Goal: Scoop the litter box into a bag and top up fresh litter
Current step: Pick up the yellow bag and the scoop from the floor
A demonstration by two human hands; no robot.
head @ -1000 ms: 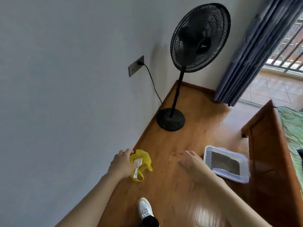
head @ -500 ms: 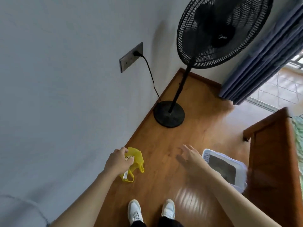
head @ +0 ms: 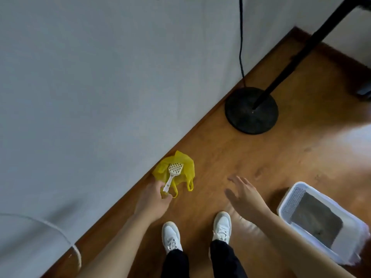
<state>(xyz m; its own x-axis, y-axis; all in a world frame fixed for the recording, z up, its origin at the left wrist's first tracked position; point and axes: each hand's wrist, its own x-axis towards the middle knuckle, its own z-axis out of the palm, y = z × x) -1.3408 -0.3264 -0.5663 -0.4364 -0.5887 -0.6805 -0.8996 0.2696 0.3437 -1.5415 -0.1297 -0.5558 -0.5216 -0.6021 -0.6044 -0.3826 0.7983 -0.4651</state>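
A yellow plastic bag (head: 185, 167) lies crumpled on the wooden floor against the wall. On it rests a white slotted litter scoop (head: 175, 169), handle pointing toward me. My left hand (head: 154, 199) is curled around the end of the scoop's handle, beside the bag's loops. My right hand (head: 245, 194) hovers over the floor with fingers spread, holding nothing. The white litter box (head: 290, 199) with grey litter inside stands on the floor at the lower right, a short way right of my right hand.
A black fan base (head: 251, 111) with its pole stands on the floor beyond the bag, and its black cord (head: 241, 47) hangs down the wall. A white cable (head: 60, 233) loops along the wall at lower left. My white shoes (head: 170, 235) stand between bag and box.
The view has tipped down toward the floor. My left hand slid from on top of the bag back to the scoop's handle end, uncovering the scoop. My right hand stays spread.
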